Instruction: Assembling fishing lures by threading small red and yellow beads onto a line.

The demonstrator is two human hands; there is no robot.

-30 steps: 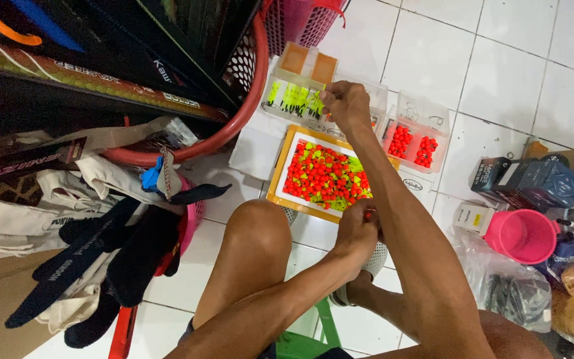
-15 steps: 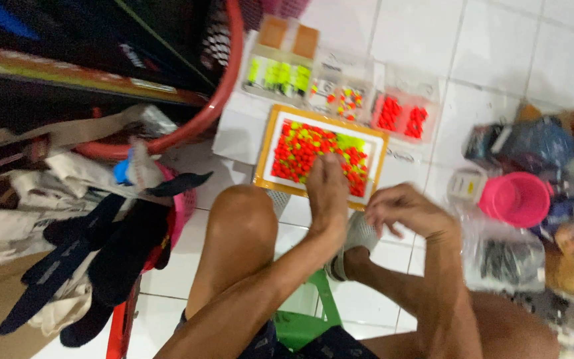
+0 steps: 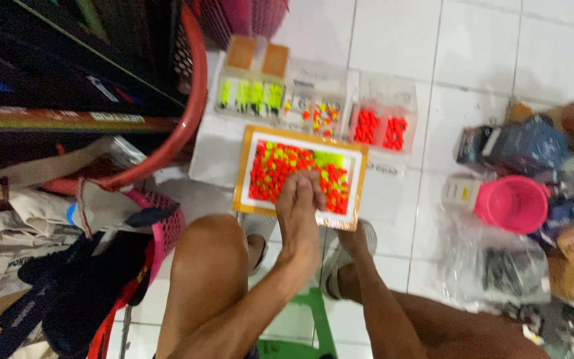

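Observation:
An orange-rimmed white tray [image 3: 242,174] lies on the white tiled floor, filled with small red and yellow-green beads [image 3: 272,169]. My left hand [image 3: 298,203] reaches between my knees and rests on the near middle of the beads, fingers together and pointing down into them. Whether it holds any beads is hidden by the fingers. My right hand is out of view. Beyond the tray stand clear plastic boxes: one with yellow-green pieces [image 3: 250,94], one with mixed beads [image 3: 317,114], one with red beads [image 3: 380,126].
A pink bowl [image 3: 513,203] and clear plastic bags [image 3: 493,266] lie at the right. A red hoop-rimmed basket [image 3: 195,100], a pink basket [image 3: 162,226] and dark cloths [image 3: 68,292] crowd the left. My feet wear grey sandals [image 3: 340,260] above a green stool [image 3: 300,319].
My right hand drew back from the far clear boxes and left the view. My left hand moved from the tray's near edge onto the beads. The camera moved in closer.

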